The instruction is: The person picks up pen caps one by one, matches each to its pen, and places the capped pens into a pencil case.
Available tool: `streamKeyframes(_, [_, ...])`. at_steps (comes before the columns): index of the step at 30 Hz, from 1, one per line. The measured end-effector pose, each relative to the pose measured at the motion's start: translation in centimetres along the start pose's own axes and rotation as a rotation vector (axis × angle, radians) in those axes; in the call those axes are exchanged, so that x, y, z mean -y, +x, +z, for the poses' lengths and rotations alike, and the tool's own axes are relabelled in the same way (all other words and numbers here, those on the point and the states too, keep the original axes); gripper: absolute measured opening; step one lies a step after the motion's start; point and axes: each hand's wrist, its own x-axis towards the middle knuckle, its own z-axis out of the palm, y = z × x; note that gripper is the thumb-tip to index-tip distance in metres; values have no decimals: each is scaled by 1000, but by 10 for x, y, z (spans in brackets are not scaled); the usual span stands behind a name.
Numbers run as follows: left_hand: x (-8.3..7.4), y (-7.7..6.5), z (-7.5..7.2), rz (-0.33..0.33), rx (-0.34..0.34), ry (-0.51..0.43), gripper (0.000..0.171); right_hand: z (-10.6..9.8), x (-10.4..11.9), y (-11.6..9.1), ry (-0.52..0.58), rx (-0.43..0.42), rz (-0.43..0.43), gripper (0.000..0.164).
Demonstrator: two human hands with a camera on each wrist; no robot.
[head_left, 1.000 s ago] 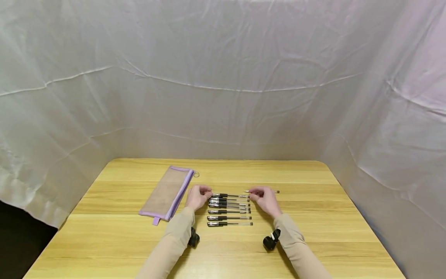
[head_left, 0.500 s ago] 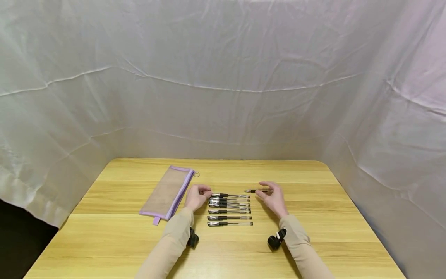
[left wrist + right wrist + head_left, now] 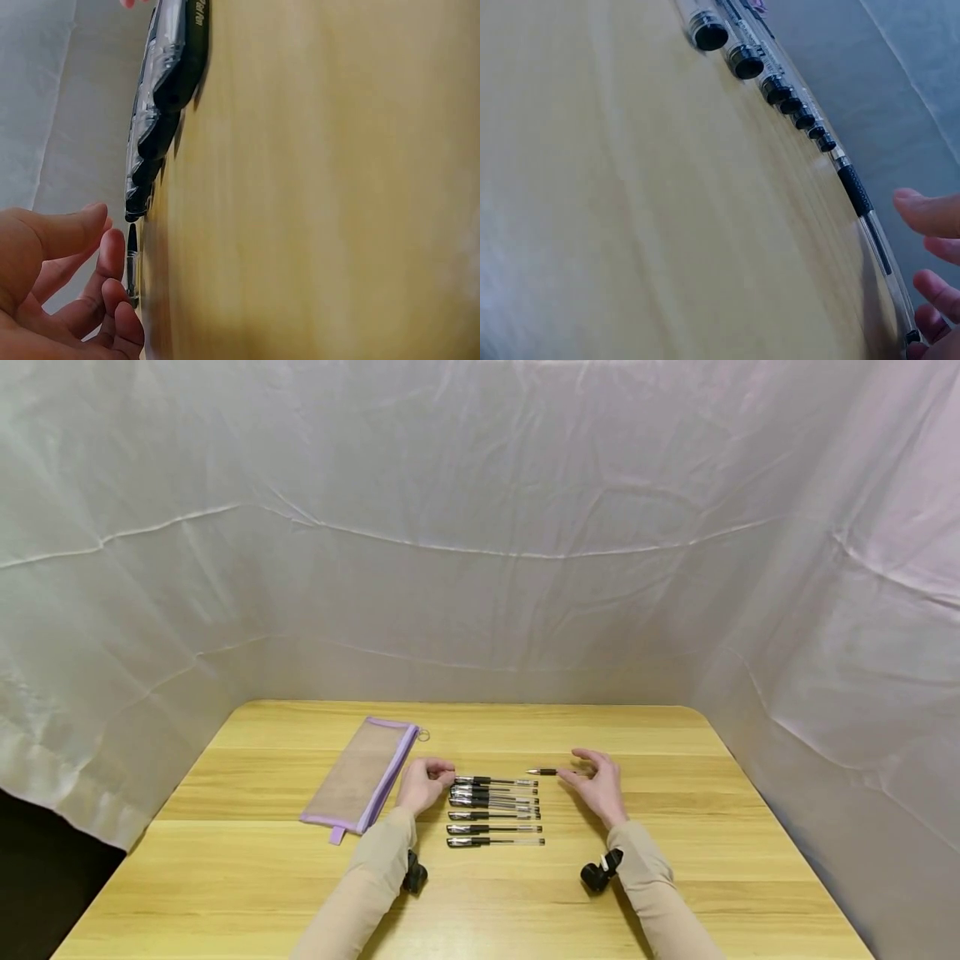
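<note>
My left hand (image 3: 423,783) rests at the left end of the far side of a row of capped gel pens (image 3: 487,816). In the left wrist view its fingers are loosely bent, thumb and index tips apart, beside a loose black pen cap (image 3: 133,262) with a clear clip. My right hand (image 3: 597,783) is spread at the right, thumb apart from the fingers. Near it an uncapped gel pen (image 3: 543,772) with a black grip lies on the table, tip pointing left. In the right wrist view the fingertips are right at the back end of this pen (image 3: 877,240).
A mesh zip pouch (image 3: 356,768) with purple edging lies flat to the left of my left hand, its pull tab toward me and a metal ring at the far corner. The wooden table (image 3: 480,902) is bounded by pale curtains (image 3: 480,568) at the back and sides.
My right hand has moved to the right along the uncapped pen and its fingers have spread, baring the pen's tip and grip. The left hand has stayed nearly still.
</note>
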Motion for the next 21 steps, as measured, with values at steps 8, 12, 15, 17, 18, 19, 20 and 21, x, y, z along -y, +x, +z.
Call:
streamKeyframes(8, [0,-1,-1,2,-5,-1,12,1,-2,-3,-81,-16,20,52])
streamKeyframes(12, [1,-1,-2,16,-8,2,12,0,-3,-3,-146,-37,25,48])
streamKeyframes(15, [1,-2,-3,20,-9,7,12,-2,-4,-3,-171,-40,20,44])
streamKeyframes(17, [0,-2,-3,14,-6,7,13,-3,-4,-2,-185,-37,7,38])
streamKeyframes(18, [0,-3,-3,13,-5,6,13,-4,-4,-2,-191,-28,4,35])
streamKeyframes(19, [0,-3,-3,13,-3,4,13,-5,-3,-2,-199,-19,-3,32])
streamKeyframes(20, [0,-3,-3,13,-2,1,13,-6,-3,-1,-209,-10,-9,29])
streamKeyframes(21, [0,-3,-3,13,1,-6,13,-7,-3,0,-221,2,-13,26])
